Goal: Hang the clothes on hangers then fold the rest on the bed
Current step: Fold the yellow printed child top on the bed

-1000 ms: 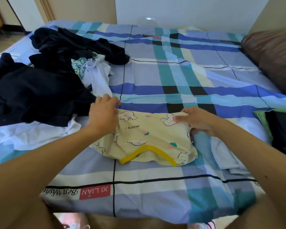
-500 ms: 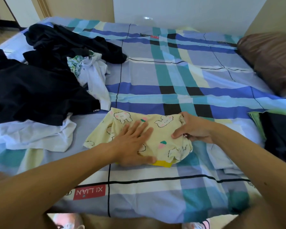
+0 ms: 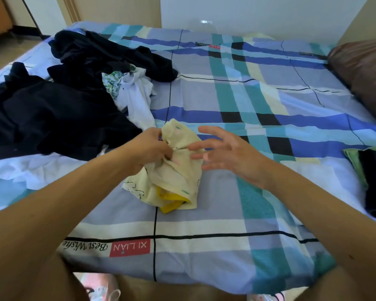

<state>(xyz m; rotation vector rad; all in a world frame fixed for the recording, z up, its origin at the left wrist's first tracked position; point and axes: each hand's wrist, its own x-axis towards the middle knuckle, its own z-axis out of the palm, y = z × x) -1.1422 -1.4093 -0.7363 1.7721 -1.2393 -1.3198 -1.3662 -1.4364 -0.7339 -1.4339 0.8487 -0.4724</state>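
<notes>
My left fingers (image 3: 165, 148) pinch the bunched yellow shirt (image 3: 178, 177). My right fingers (image 3: 204, 146) are spread and hold nothing, just beside it. The shirt sits half lifted on the bed (image 3: 226, 94), just right of the dark pile (image 3: 52, 118). Gripped at one point only, I judge it may sag and lose its folds. Half a second ago it lay flat, left fingers pressing it, right fingers pinching its edge.
</notes>
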